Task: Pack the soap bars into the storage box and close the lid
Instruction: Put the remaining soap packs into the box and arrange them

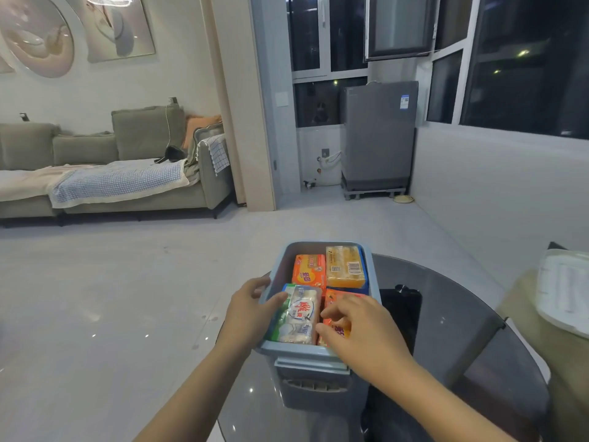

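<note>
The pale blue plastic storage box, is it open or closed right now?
Open: the pale blue plastic storage box has no lid on, and the wrapped soap bars inside show.

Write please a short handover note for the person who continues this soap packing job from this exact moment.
Left hand: grips the left rim of the blue storage box, thumb on the white soap pack.
Right hand: inside the box, fingers on the near orange soap bar.
Also packed: the far orange bar and the yellow bar.
Done: four packs visible in the box on the glass table.
Left: settle the last bar, close the lid; no lid is clearly visible.
</note>
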A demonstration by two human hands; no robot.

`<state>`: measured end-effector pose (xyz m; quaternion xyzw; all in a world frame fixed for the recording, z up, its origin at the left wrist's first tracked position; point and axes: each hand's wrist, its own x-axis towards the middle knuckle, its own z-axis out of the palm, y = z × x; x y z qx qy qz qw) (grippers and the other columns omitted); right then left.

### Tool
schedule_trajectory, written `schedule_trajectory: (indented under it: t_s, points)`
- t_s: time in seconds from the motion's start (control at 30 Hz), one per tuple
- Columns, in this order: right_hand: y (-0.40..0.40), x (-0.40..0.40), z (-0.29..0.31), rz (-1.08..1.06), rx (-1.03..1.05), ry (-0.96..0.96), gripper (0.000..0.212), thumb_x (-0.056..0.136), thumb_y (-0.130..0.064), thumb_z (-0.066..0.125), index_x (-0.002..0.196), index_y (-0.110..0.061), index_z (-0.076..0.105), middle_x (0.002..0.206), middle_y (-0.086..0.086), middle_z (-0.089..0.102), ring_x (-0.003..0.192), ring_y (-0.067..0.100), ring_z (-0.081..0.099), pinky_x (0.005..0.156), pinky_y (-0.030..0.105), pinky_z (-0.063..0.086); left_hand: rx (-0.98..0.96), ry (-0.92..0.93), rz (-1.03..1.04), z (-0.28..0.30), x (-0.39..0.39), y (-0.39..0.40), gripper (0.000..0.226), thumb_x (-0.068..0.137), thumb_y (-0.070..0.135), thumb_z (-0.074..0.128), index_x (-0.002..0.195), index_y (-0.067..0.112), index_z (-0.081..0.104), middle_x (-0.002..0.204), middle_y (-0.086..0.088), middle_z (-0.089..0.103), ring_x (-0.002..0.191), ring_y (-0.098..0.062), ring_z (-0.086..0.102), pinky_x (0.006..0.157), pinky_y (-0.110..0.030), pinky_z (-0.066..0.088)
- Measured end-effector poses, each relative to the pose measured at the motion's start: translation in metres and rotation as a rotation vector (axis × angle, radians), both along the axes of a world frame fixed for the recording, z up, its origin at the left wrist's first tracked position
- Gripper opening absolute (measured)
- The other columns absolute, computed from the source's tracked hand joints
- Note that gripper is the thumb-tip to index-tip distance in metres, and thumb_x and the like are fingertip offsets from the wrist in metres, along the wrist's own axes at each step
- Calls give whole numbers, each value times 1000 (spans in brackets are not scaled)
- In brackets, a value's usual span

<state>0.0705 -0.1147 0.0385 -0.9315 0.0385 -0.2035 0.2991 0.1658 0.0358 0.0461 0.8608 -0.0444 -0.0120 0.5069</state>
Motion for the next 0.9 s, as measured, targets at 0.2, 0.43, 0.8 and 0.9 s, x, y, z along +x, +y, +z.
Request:
schedule_trajectory:
  t_s: [0.2, 0.43, 0.8, 0.9]
  points:
    - [-9, -10, -16, -26, -41, -164, 24, 82, -47, 52, 89, -32, 69, 100, -20, 63, 96, -4, 37, 93, 21, 22, -271, 316, 26, 2, -6, -1, 36, 90, 33, 60, 122, 15, 58, 103, -7, 71, 84, -24, 71, 68, -38, 60]
    - [-63, -17, -13, -69, 43, -192, 23, 79, -40, 65, 101, -35, 69, 109, -16, 54, 110, 3, 35, 100, 33, 28, -460, 320, 81, -9, -39, -42, 31, 89, 20, 62, 118, 13, 51, 106, -10, 68, 84, -23, 71, 62, -33, 59]
    - [-144, -39, -16, -571, 587, -64, 52, 88, -34, 56, 133, -15, 39, 128, 12, 56, 103, 26, 56, 84, 39, 47, -558, 452, 78, -15, -89, -166, 56, 89, 33, 60, 131, 12, 29, 133, -12, 46, 116, -25, 55, 92, -34, 50]
    - [-133, -41, -26, -572, 742, -140, 52, 88, -30, 57, 134, -17, 36, 121, 5, 59, 86, 14, 56, 64, 27, 49, -617, 468, 65, -21, -63, -164, 42, 91, 35, 57, 114, 2, 45, 108, -21, 59, 97, -30, 63, 86, -41, 55]
